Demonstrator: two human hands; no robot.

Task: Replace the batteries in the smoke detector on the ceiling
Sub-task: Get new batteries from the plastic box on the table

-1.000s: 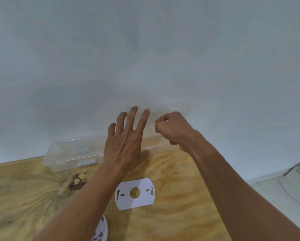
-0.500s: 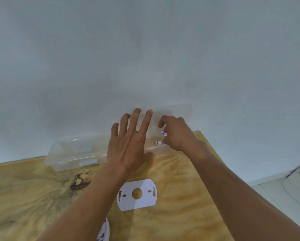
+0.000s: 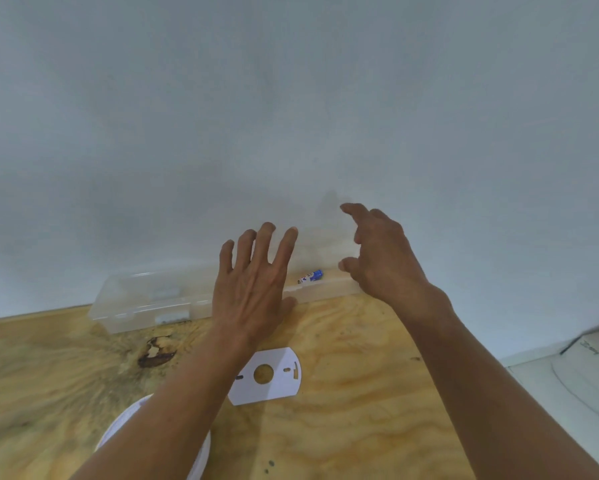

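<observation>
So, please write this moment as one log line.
left hand: open, over clear box | right hand: open, empty | battery: in box

No lettering here reads clearly. The battery, lying between the left hand and the right hand, wears a blue and white label with a red mark, but its print is too small to read. Far right of the right hand, a pale board carries dark handwriting, too blurred to read.
</observation>
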